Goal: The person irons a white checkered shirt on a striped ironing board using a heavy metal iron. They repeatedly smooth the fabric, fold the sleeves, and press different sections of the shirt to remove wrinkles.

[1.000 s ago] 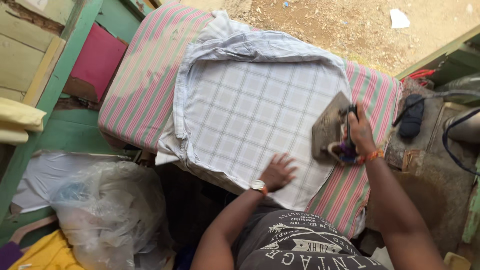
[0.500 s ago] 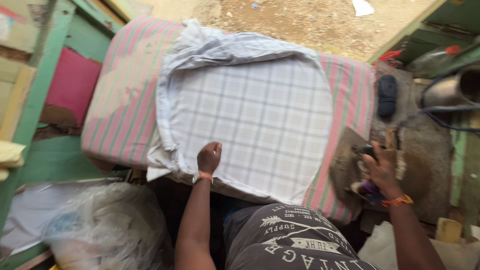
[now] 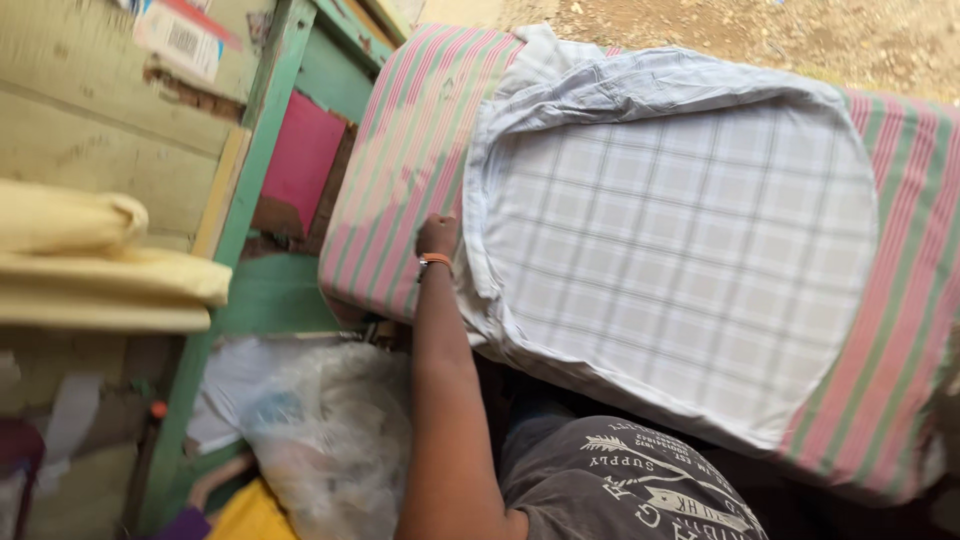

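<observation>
Left of the table stands a green frame (image 3: 268, 150) with a pink panel (image 3: 300, 160) behind it and yellow folded cloth (image 3: 100, 270) on a shelf. Below lies a clear plastic bag (image 3: 320, 430). On the table, a striped pad (image 3: 400, 170) carries a checked shirt (image 3: 680, 260) spread flat, its bunched edge running along the left and top. Left hand (image 3: 437, 236) sits at the shirt's left edge, fingers curled shut; whether they pinch the fabric cannot be told. Right hand is out of sight.
</observation>
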